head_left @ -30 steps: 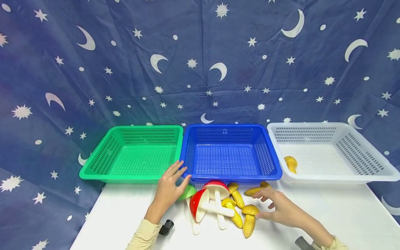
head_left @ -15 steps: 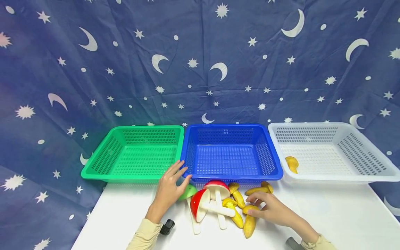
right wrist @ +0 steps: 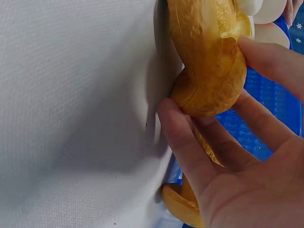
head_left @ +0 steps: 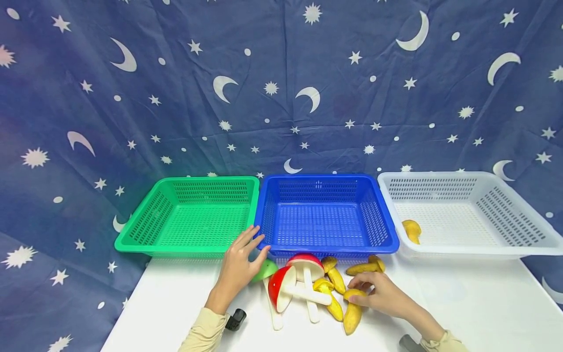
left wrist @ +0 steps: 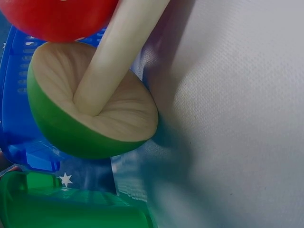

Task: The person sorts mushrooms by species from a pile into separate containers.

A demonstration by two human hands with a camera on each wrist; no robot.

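Observation:
My right hand (head_left: 384, 296) pinches the cap of a toy yellow mushroom (head_left: 353, 318) that lies on the white table, its stem pointing toward me. In the right wrist view, thumb and fingertips meet the cap of this yellow mushroom (right wrist: 209, 66) from both sides. My left hand (head_left: 237, 271) is held with relaxed fingers beside a green-capped mushroom (head_left: 266, 270), fingertips by the rims of two baskets. The left wrist view has the green mushroom (left wrist: 61, 123) close up, without the hand's fingers gripping it. Two red-capped mushrooms (head_left: 275, 288) lie crossed between the hands.
Behind the mushrooms stand a green basket (head_left: 189, 250), a blue basket (head_left: 330, 248) and a white basket (head_left: 475, 251) in a row. One yellow mushroom (head_left: 412, 231) lies inside the white one. Several more yellow mushrooms (head_left: 336, 281) lie near my right hand. A starry curtain (head_left: 281, 98) hangs behind.
My right hand has moved left and closed its fingers on the yellow mushroom's cap, which has shifted very slightly. The left hand has stayed in place.

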